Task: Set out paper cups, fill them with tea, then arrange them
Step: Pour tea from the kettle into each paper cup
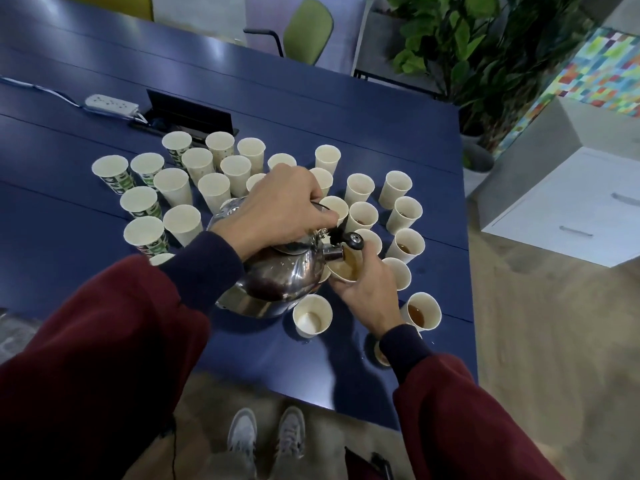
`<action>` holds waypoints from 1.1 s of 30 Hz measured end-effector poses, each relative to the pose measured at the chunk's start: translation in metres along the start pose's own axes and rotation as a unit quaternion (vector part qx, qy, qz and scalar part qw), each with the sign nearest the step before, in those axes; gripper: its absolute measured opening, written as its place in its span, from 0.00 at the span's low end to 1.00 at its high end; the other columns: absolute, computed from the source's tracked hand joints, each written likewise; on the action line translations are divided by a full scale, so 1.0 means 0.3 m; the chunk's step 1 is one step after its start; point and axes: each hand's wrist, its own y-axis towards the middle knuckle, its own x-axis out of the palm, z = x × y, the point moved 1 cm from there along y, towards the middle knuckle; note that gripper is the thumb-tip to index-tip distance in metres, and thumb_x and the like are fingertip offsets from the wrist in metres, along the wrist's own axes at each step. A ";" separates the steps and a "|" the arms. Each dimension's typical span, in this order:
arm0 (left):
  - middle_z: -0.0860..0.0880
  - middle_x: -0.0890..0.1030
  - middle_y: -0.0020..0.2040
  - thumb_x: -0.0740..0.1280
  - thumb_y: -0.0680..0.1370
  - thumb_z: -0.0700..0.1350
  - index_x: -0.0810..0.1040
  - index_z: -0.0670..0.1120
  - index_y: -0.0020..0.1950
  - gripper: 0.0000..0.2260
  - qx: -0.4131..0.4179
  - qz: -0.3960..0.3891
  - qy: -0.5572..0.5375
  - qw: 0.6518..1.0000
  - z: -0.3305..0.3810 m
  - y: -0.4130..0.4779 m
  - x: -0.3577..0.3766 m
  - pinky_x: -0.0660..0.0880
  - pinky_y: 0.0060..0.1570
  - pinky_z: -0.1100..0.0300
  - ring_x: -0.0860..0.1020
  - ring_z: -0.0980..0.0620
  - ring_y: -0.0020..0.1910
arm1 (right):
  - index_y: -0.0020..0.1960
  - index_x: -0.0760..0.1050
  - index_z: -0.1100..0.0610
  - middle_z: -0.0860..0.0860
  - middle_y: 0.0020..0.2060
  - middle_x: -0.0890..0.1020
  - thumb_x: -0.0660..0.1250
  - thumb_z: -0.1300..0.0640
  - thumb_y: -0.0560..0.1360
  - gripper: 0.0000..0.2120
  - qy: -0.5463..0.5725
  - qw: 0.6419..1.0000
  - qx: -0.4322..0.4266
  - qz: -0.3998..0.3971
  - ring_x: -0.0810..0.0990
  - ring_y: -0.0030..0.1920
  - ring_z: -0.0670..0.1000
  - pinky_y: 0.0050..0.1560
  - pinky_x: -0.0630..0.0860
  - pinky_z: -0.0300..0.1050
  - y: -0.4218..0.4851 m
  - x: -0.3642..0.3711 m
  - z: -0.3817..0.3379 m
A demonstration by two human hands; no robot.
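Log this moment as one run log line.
step: pouring tea | left hand: tilting kettle | right hand: holding cup at spout | right cups hold tea, left cups look empty

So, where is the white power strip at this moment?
The white power strip lies at the far left of the blue table, beside the black cable hatch, behind the paper cups.

A long dark-blue worktop with glossy reflections stands on a pale wood-grain floor. Beyond its far edge sits a green-backed chair with black armrests, beside a leafy green potted plant. To the right stands a white drawer cabinet with metal handles, next to a panel of multicoloured squares.
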 end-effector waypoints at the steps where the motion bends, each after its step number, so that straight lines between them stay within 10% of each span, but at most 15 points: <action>1: 0.45 0.62 0.28 0.73 0.70 0.51 0.61 0.44 0.26 0.24 -0.003 0.004 0.002 1.000 0.003 0.001 0.005 0.60 0.31 0.54 0.61 0.46 0.31 | 0.60 0.67 0.47 0.49 0.53 0.82 0.76 0.48 0.69 0.26 0.006 1.000 0.000 -0.002 0.81 0.51 0.55 0.49 0.78 0.55 0.002 -0.004 0.006; 18: 0.51 0.58 0.25 0.73 0.68 0.52 0.61 0.44 0.24 0.25 -0.058 0.069 -0.071 0.993 -0.038 -0.041 0.026 0.58 0.31 0.54 0.58 0.52 0.28 | 0.63 0.66 0.51 0.52 0.57 0.79 0.77 0.50 0.69 0.28 0.037 0.997 0.056 -0.045 0.79 0.54 0.55 0.55 0.79 0.58 0.023 -0.005 0.093; 33: 0.48 0.57 0.28 0.76 0.69 0.47 0.57 0.45 0.26 0.27 -0.091 0.089 -0.151 0.980 -0.145 -0.106 -0.019 0.57 0.32 0.56 0.57 0.53 0.30 | 0.67 0.66 0.56 0.57 0.63 0.74 0.75 0.51 0.73 0.28 -0.185 0.962 0.064 -0.189 0.78 0.59 0.60 0.56 0.78 0.54 -0.021 0.007 0.146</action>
